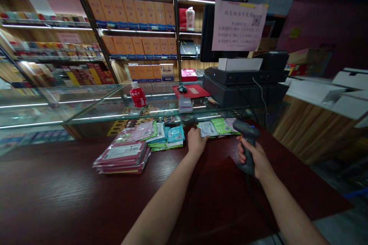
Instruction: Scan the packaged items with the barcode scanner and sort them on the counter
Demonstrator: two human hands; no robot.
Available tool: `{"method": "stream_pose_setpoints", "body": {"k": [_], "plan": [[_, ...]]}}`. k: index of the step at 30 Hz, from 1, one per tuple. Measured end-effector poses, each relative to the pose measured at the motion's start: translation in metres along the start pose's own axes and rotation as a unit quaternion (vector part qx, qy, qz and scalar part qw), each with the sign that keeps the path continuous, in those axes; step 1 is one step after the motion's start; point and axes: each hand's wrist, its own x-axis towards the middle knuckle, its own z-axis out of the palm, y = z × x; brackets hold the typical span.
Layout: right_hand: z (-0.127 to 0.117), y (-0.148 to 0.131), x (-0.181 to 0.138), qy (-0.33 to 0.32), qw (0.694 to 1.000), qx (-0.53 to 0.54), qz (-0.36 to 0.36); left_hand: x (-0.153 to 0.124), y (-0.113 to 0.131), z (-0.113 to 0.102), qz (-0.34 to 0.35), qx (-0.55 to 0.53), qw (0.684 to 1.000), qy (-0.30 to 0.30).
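My right hand (257, 157) is wrapped round the handle of a dark barcode scanner (246, 132), held above the table with its cord hanging down. My left hand (196, 140) is low at the table's far side, its fingers curled and the thumb pointing right. The thumb is against the near edge of a silver-and-white packet (207, 129), but my fingertips are hidden. Beside that packet lies a green packet (221, 125). Left of my left hand are blue packets (175, 134) on green ones, then a stack of pink plastic-wrapped packages (123, 155).
Behind the dark red table (71, 191) stands a glass display counter (109, 113) carrying a red bottle (138, 95), a mouse (182, 89) on a red pad and a black register (244, 88). A monitor (207, 32) bears a paper sign. White boxes (313, 92) sit at right.
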Motion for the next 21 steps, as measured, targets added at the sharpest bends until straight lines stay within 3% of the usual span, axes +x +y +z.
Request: {"method": "stream_pose_setpoints", "body": {"k": [5, 9, 12, 17, 21], "plan": [[-0.003, 0.003, 0.000, -0.001, 1.000, -0.004, 0.005, 0.002, 0.004, -0.017, 0.032, -0.010, 0.999, 0.016], [-0.005, 0.005, -0.001, 0.001, 1.000, 0.001, 0.011, 0.014, -0.002, -0.050, 0.057, 0.011, 0.998, 0.008], [-0.005, 0.006, -0.001, 0.007, 1.000, -0.001, 0.011, 0.023, -0.020, -0.077, 0.069, 0.040, 0.997, -0.004], [-0.003, 0.007, -0.001, 0.012, 1.000, -0.008, 0.016, 0.026, -0.057, -0.102, 0.001, 0.128, 0.990, -0.065], [-0.003, 0.008, -0.001, 0.010, 1.000, -0.017, 0.010, 0.022, -0.065, -0.105, -0.009, 0.195, 0.979, -0.061]]}}
